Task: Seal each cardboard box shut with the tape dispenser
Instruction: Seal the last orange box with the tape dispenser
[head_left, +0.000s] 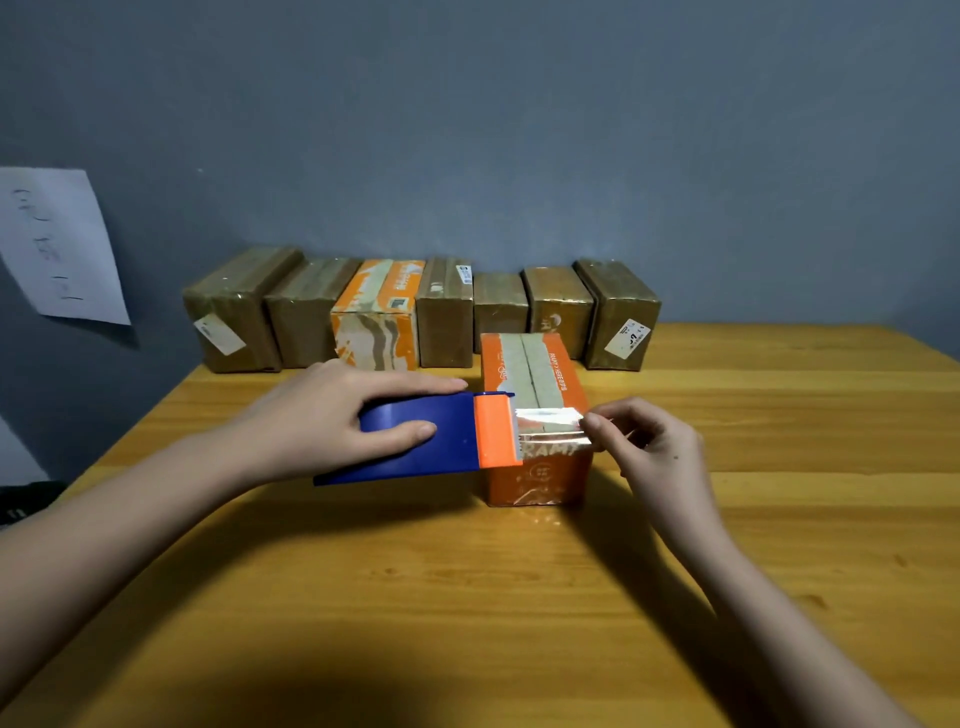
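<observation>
An orange cardboard box (540, 478) stands in the middle of the wooden table (467, 597), its top flaps meeting in a seam. My left hand (332, 421) grips the blue tape dispenser (415, 439) with an orange front, held at the box's near left top edge. A short strip of clear tape (550, 423) runs from the dispenser across the box top. My right hand (649, 447) pinches the free end of that tape at the box's right side.
Several taped cardboard boxes (415, 312) stand in a row along the grey wall at the back of the table, one of them orange (376, 317). A sheet of paper (57, 244) hangs on the wall at the left.
</observation>
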